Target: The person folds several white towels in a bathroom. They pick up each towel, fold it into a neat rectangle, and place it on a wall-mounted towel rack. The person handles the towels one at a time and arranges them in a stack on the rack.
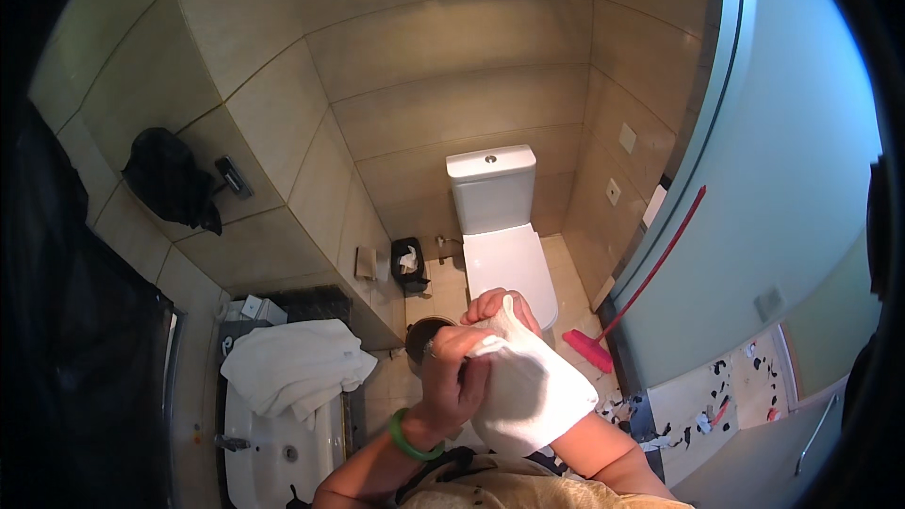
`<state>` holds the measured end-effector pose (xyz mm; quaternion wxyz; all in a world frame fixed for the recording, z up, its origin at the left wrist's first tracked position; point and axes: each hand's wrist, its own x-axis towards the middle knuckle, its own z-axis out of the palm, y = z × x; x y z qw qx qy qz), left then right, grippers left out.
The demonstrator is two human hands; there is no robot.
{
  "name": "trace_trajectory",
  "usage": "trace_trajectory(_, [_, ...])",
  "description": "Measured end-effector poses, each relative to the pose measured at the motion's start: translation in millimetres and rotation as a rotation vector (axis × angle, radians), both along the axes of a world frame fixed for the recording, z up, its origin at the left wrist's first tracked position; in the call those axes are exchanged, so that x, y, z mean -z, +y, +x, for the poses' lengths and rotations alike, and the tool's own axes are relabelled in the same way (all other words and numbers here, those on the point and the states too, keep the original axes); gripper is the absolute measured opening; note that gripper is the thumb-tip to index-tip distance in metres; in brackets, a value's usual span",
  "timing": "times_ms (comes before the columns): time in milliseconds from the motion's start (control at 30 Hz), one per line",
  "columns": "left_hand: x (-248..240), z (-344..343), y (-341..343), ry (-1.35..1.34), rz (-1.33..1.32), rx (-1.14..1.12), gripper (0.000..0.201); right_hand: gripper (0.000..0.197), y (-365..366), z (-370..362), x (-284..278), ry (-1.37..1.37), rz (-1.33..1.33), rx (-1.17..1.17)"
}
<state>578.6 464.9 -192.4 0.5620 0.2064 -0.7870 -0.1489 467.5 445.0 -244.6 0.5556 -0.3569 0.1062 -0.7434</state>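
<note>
A small white cloth (542,398) hangs between my two hands in front of my body, draped over my right wrist and much of that hand. My left hand (452,382), with a green bangle (415,435) at its wrist, pinches the cloth's left edge between thumb and fingers. At the cloth's far end, the curled fingers of my right hand (492,305) show against its top corner; the rest of that hand is covered. Beyond both hands stands a white toilet (490,190) with its lid down.
A white towel (297,368) lies over the back of the sink (283,457) at left. Bins (409,269) stand near the toilet. A pink broom (589,351) leans by the frosted glass door (782,160) at right. Dark scraps (721,386) litter the floor beyond.
</note>
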Motion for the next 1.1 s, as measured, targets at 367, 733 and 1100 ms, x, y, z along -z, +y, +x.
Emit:
trace_trajectory(367, [36.2,-6.1,-14.9,0.102,0.830,0.076,0.017,0.046,-6.2,-13.7,-1.5,0.943,0.041,0.549])
trace_trajectory(733, [28.3,-6.2,-50.4,-0.113,0.136,-0.357,0.016,0.062,53.3,-47.9,97.9,0.129,0.498,-0.673])
trace_trajectory(1100, [117.9,72.7,-87.0,0.274,1.112,-0.369,0.019,0.057,48.7,-29.2,86.5,0.799,0.207,-0.807])
